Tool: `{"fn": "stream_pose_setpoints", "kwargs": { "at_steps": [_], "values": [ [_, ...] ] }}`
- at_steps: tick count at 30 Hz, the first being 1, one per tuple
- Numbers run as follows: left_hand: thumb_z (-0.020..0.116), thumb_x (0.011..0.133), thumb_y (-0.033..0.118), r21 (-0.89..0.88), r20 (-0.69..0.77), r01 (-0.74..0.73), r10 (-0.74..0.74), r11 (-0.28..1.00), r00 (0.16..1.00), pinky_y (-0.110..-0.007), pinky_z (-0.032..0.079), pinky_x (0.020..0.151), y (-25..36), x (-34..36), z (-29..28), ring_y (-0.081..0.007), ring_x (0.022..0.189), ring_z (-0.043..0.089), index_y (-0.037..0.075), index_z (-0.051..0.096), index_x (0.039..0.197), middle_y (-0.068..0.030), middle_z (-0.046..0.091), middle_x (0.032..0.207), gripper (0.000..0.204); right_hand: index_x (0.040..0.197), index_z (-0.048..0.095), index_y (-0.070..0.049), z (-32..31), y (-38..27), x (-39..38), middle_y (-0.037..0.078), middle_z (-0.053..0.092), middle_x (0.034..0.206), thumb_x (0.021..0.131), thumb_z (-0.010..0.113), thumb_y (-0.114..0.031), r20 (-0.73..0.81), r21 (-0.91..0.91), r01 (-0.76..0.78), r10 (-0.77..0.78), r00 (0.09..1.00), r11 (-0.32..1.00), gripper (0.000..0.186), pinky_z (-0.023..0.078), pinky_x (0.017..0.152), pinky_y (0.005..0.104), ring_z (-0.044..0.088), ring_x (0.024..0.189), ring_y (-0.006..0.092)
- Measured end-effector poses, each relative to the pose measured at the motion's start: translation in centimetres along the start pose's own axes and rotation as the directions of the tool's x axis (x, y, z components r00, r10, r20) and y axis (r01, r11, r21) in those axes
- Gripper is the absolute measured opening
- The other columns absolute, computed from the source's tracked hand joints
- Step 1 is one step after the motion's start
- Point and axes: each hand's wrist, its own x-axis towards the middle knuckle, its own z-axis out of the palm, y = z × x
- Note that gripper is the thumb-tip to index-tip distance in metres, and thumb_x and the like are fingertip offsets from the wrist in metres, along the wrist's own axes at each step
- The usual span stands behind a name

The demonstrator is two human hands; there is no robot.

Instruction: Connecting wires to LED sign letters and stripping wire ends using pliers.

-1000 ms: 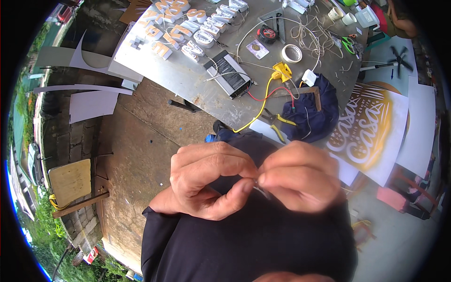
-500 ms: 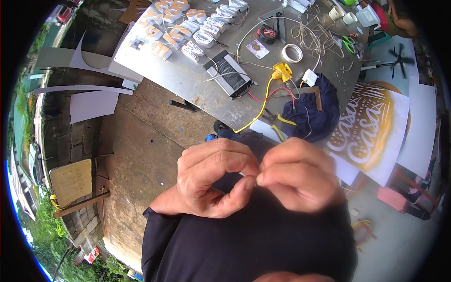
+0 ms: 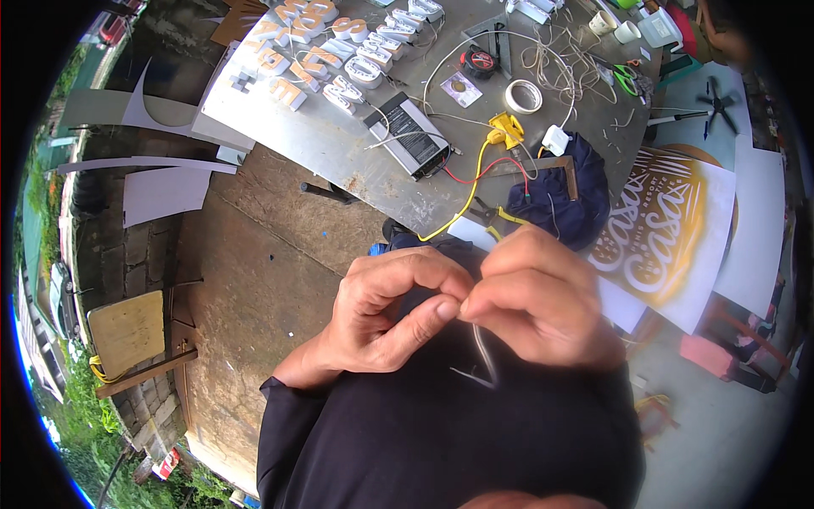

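Observation:
A thin pale wire (image 3: pixel 485 355) hangs below my fingertips, its lower end bent and split into fine strands against my dark shirt. My left hand (image 3: pixel 386 310) is closed in a pinch, thumb against index finger, at the wire's upper part. Pressed close beside it, my right hand (image 3: pixel 543 297) pinches at the same spot, so both sets of fingertips nearly touch. The wire's upper end is hidden between them. Just beyond my right hand lie yellow-handled pliers (image 3: pixel 511 217) next to a dark blue cloth (image 3: pixel 585 199).
The metal table (image 3: pixel 339 161) ahead carries lit-style channel letters (image 3: pixel 365 72), a black-and-silver power supply (image 3: pixel 411 136), a tape measure (image 3: pixel 480 61), a tape roll (image 3: pixel 523 97), a yellow connector (image 3: pixel 506 130) and tangled cable (image 3: pixel 547 64). A stencilled sign sheet (image 3: pixel 666 242) leans at right.
The wire now shows hanging below my fingers, where only a small bit showed before. Both hands have shifted slightly, my right one upward, still pinching together.

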Motion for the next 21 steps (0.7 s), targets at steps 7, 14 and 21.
{"fn": "stream_pose_setpoints", "kwargs": {
  "at_steps": [7,14,21],
  "values": [
    [0.068,0.091,-0.001,0.005,-0.044,-0.006,0.007,1.0,0.999,-0.031,0.055,0.075,-0.3,-0.4,-0.1,-0.0213,0.082,0.07,-0.003,0.067,0.094,-0.0132,0.072,0.091,0.003,0.092,0.066,-0.001,1.1,0.5,-0.3,0.01,0.063,0.088,0.078,0.082,0.001,-0.031,0.058,-0.016,0.017,0.999,0.998,0.021,0.052,0.063,0.0325,0.064,0.074,0.0229],
    [0.067,0.091,-0.002,-0.072,-0.006,0.037,-0.037,0.997,0.999,-0.028,0.054,0.074,-0.3,-1.0,-0.8,-0.0163,0.083,0.07,-0.004,0.068,0.096,-0.0118,0.072,0.092,0.006,0.092,0.064,-0.001,1.7,0.7,-0.4,0.011,0.063,0.087,0.081,0.081,0.0,-0.009,0.054,0.027,-0.027,1.0,0.998,0.019,0.052,0.064,0.0333,0.063,0.073,0.0239],
    [0.061,0.097,0.001,-0.336,-0.033,0.243,-0.269,0.91,0.963,-0.023,0.053,0.073,-1.3,-2.5,-0.4,-0.0073,0.085,0.065,-0.004,0.067,0.1,-0.0053,0.07,0.094,0.008,0.096,0.064,-0.001,2.7,0.8,-1.1,0.01,0.063,0.092,0.08,0.078,0.004,0.051,0.032,-0.065,0.063,0.997,0.997,0.021,0.053,0.068,0.0348,0.065,0.081,0.0264]
  ]
}}
